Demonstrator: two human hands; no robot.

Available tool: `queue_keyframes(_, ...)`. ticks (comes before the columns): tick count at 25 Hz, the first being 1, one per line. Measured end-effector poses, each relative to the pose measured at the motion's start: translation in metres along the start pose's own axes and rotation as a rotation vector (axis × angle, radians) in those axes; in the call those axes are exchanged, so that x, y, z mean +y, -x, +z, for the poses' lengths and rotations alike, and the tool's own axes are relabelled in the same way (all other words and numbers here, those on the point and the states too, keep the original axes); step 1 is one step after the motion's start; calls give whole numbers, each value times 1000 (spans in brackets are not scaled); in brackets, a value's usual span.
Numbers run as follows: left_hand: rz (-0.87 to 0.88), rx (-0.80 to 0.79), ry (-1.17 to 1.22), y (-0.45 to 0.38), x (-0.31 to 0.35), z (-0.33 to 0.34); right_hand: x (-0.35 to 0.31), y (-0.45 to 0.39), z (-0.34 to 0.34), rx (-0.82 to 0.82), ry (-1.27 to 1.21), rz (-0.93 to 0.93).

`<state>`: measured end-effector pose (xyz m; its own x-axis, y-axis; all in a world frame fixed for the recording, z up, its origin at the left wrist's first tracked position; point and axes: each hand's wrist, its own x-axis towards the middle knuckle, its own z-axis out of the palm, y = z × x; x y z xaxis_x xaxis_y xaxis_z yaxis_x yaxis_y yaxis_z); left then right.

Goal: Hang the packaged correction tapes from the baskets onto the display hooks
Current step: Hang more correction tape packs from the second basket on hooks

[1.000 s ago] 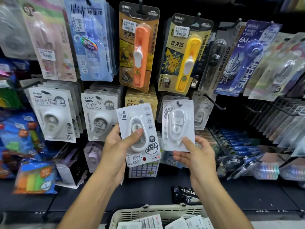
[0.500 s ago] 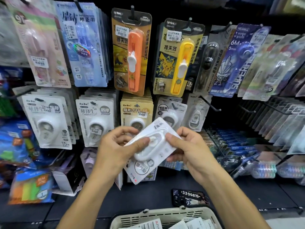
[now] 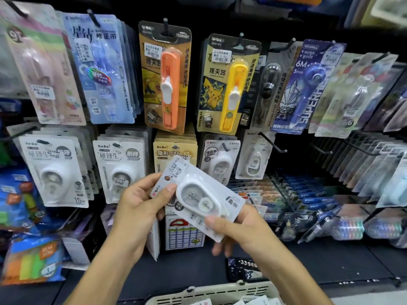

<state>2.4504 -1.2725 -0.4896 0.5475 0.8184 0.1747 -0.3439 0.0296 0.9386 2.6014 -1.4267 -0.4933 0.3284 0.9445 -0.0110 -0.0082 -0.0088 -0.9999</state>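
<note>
The packaged correction tape [image 3: 198, 198] is held tilted in front of the display hooks [image 3: 272, 143], the left hand [image 3: 141, 205] pinching its upper-left hole end, thumb on the front, and the right hand [image 3: 240, 227] clamped on its lower-right corner, above the basket [image 3: 211, 293].

A: What sort of place was this?
B: A stationery shop. Price-stickered blister packs [image 3: 164, 78] hung on display hooks [image 3: 273, 143], above a dark shelf [image 3: 330, 260] and a stocking basket [image 3: 211, 293].
</note>
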Motion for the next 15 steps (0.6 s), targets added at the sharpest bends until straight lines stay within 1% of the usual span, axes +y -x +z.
queue_keyframes(1,30,-32,-28,0,3,1,-6,1,-4,-27,67,34)
queue_keyframes(3,77,-136,-90,-4,11,7,-15,3,-17,-53,102,76)
queue_keyframes(5,126,-263,-241,-8,17,16,-19,4,-26,-18,202,58)
queue_keyframes(6,148,-294,-315,-10,18,23,-18,5,-26,-7,276,38)
queue_keyframes(7,174,-270,-372,-14,17,29,-17,4,-24,8,303,12)
queue_keyframes(8,199,-203,-406,-18,17,35,-14,2,-22,47,284,-25)
queue_keyframes(9,245,-104,-471,-23,15,38,-13,-1,-21,113,221,-55)
queue_keyframes(10,334,3,-616,-30,13,39,-13,-6,-22,198,145,-71)
queue_keyframes(11,440,81,-849,-35,10,37,-17,-11,-23,284,91,-64)
queue_keyframes(12,517,95,-1094,-38,5,35,-20,-16,-25,359,73,-42)
queue_keyframes(13,549,59,-1290,-41,-1,33,-25,-20,-25,417,80,-18)
queue_keyframes(14,545,4,-1419,-42,-8,30,-26,-23,-24,451,83,-17)
queue_keyframes(15,538,-41,-1490,-42,-16,28,-26,-24,-21,471,72,-31)
